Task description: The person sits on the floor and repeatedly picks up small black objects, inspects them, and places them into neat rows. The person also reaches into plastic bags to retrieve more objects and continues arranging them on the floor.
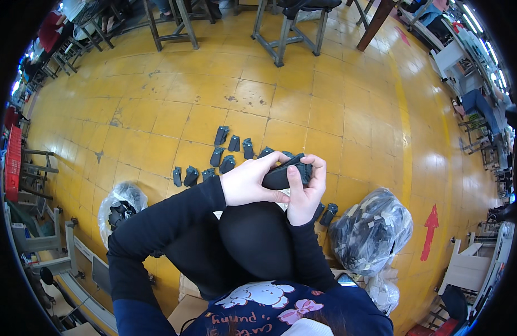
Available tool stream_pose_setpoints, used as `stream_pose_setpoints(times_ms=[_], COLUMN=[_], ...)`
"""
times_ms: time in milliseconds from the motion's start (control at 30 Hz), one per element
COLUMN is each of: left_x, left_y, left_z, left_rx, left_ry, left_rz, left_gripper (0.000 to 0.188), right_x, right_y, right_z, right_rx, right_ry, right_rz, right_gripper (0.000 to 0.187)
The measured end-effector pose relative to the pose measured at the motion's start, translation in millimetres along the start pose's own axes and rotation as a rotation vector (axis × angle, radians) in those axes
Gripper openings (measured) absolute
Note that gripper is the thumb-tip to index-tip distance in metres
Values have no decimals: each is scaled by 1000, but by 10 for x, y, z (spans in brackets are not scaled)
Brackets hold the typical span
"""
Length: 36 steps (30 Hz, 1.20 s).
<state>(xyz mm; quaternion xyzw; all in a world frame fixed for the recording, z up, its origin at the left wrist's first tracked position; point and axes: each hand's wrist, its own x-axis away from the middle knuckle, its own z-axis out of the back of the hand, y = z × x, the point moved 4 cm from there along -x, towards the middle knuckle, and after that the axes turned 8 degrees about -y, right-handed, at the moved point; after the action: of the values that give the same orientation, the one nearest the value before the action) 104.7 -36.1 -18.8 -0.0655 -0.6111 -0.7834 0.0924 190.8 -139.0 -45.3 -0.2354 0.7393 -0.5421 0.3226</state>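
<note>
Above my knees, both hands hold one bundle of small black pieces, fabric-like and stacked together (276, 178). My left hand (248, 180) wraps around its left side, with the thumb underneath. My right hand (309, 193) grips the right end, thumb on the near face and fingers curled over the far edge. Dark edges of the layers show between the right fingers. Several similar dark bundles (227, 164) lie in loose rows on the floor just beyond my hands. Two more bundles (328, 214) rest to the right of my right wrist. My forearms hide part of the rows.
A clear plastic bag of dark pieces (373, 232) stands at my right, with a smaller whitish bag (383, 295) behind it. Another bag (123, 208) sits at my left. Stools (283, 42) stand ahead on yellow tiles. Workbenches and seated people line both sides.
</note>
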Motion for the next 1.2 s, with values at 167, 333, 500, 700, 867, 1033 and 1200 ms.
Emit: stream_pose_setpoints(times_ms=[167,333,500,700,867,1033,1200], left_x=[18,59,65,103,119,174,112], left_y=[20,226,219,287,48,19,176], left_z=[57,122,92,7,132,409,250], left_rx=[307,-292,-546,-557,510,1080,967], left_ry=[46,226,221,215,302,451,247], left_rz=[-37,-203,-239,-247,-142,-163,-197], left_gripper=[38,36,38,36,33,33,36], right_x=[-87,-157,-106,-100,-83,-28,-108], right_y=[12,-75,-253,-121,105,319,329], right_z=[95,347,343,87,108,349,367], right_rx=[-41,-211,19,294,-25,-675,-2023], right_ry=[26,115,-105,-377,-304,-682,25], right_rz=[68,115,97,96,-143,-234,-462], right_gripper=[24,41,69,83,37,38,31])
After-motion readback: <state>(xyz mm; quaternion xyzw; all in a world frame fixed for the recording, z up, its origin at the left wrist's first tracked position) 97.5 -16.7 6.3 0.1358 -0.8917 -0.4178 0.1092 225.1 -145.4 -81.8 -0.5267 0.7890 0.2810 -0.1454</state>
